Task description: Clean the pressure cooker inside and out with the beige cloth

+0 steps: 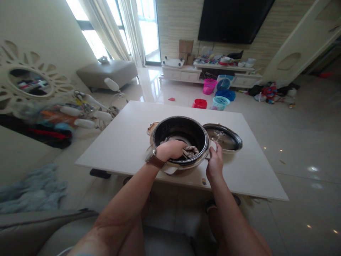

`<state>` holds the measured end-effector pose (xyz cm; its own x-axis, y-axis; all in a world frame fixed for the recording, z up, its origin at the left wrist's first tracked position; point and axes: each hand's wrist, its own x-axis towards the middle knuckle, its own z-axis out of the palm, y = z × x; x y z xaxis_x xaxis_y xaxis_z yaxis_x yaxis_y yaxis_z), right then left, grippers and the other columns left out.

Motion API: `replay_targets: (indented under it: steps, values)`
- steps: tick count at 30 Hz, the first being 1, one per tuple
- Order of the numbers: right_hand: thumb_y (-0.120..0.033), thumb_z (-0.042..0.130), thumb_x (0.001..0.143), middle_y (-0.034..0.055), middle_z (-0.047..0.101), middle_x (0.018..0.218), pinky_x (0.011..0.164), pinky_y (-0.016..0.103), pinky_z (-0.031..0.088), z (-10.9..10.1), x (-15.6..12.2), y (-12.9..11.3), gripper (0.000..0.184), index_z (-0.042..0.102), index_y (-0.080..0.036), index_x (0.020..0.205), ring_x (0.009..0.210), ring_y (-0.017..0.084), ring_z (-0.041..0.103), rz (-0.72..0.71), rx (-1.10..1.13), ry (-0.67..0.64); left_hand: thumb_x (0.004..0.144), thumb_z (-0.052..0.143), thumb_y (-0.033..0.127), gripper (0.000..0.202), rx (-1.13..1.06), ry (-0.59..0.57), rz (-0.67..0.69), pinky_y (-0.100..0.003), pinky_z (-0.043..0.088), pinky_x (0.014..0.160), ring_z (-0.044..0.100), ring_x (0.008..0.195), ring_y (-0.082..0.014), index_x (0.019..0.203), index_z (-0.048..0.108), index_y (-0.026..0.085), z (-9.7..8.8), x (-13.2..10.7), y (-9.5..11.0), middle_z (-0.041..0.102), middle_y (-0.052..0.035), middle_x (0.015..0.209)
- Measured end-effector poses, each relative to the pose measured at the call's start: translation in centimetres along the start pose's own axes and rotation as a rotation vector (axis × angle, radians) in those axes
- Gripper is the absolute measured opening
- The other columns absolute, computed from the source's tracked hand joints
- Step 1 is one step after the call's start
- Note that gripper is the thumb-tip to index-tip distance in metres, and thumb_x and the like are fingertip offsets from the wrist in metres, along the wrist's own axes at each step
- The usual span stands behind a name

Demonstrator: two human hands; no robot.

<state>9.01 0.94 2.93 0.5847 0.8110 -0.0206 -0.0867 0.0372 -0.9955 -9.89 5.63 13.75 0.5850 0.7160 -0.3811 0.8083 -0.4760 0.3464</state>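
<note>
An electric cooker with a dark inner pot (166, 128) stands on the white table in front of me, its top uncovered. My left hand (172, 149), with a watch on the wrist, reaches over the near rim into the pot. Its closed fingers hold a crumpled striped cloth (191, 152) against the inside of the pot. My right hand (215, 161) grips the pale handle (212, 147) on the cooker's right side. Just beyond that hand, the cooker's lid (225, 137) lies with its inner side up.
The white table (114, 142) carries the cooker and lid. Past its far edge stand a red stool (199, 103) and a light blue basket (220, 102). A lamp with several white shades (102, 115) is on the left. A sofa (66, 231) is below me.
</note>
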Motion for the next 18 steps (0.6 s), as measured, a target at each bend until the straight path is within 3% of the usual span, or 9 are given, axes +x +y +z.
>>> replay_targets:
  steps: [2,4,6,10,12,15,18]
  values:
    - [-0.048,0.060,0.085,0.0039,0.061,0.145,0.117,0.043,0.038,0.0,0.0,0.1,0.054,0.062,-0.029,0.135,0.137,0.024,0.053,0.011,-0.001,0.009,0.089,0.053,0.017,0.037,-0.055,-0.041,0.038,-0.031,0.054,0.091,0.072,0.113,-0.0273,0.118,0.076,0.021,-0.4,-0.2,0.2,0.076,-0.0119,0.127]
    - [-0.048,0.061,0.084,0.0038,0.061,0.146,0.118,0.042,0.037,0.0,0.0,0.1,0.054,0.062,-0.029,0.134,0.137,0.024,0.053,0.017,-0.005,0.016,0.088,0.055,0.019,0.036,-0.105,-0.003,0.068,-0.029,0.053,0.090,0.073,0.110,-0.0260,0.117,0.076,0.023,-1.0,-0.6,-0.1,0.077,-0.0092,0.125]
    - [-0.048,0.062,0.084,0.0034,0.061,0.146,0.118,0.042,0.037,0.0,0.0,0.0,0.053,0.063,-0.029,0.133,0.137,0.024,0.053,0.018,-0.007,0.020,0.087,0.054,0.016,0.041,-0.123,0.138,0.034,-0.029,0.053,0.092,0.072,0.112,-0.0256,0.122,0.073,0.025,-1.8,-1.1,-0.7,0.076,-0.0072,0.127]
    - [-0.047,0.062,0.083,0.0022,0.063,0.141,0.117,0.042,0.039,0.1,-0.1,-0.2,0.053,0.062,-0.030,0.133,0.133,0.023,0.056,0.035,-0.007,0.023,0.089,0.047,0.011,0.051,-0.028,0.536,-0.226,-0.036,0.052,0.097,0.069,0.117,-0.0292,0.135,0.064,0.027,-3.0,-2.0,-1.7,0.075,-0.0096,0.127]
    - [-0.047,0.062,0.083,0.0020,0.064,0.138,0.116,0.042,0.040,0.1,-0.1,-0.3,0.053,0.062,-0.030,0.133,0.130,0.023,0.058,0.045,-0.005,0.019,0.091,0.046,0.011,0.056,0.031,0.657,-0.312,-0.038,0.051,0.100,0.068,0.119,-0.0303,0.142,0.058,0.029,-3.2,-2.0,-1.8,0.074,-0.0102,0.127]
    - [-0.046,0.062,0.083,0.0024,0.064,0.139,0.114,0.041,0.042,0.2,-0.1,-0.4,0.053,0.062,-0.030,0.133,0.129,0.023,0.058,0.040,-0.002,0.021,0.092,0.047,0.011,0.056,0.092,0.626,-0.271,-0.036,0.050,0.102,0.067,0.122,-0.0288,0.143,0.058,0.031,-2.4,-1.2,-1.7,0.074,-0.0091,0.127]
    - [-0.047,0.062,0.083,0.0037,0.062,0.140,0.110,0.041,0.046,0.1,-0.1,-0.3,0.053,0.062,-0.029,0.133,0.129,0.024,0.057,0.042,0.012,0.014,0.091,0.047,0.010,0.052,0.114,0.384,-0.156,-0.034,0.051,0.099,0.069,0.120,-0.0271,0.135,0.066,0.031,-0.8,0.0,-1.9,0.074,-0.0095,0.129]
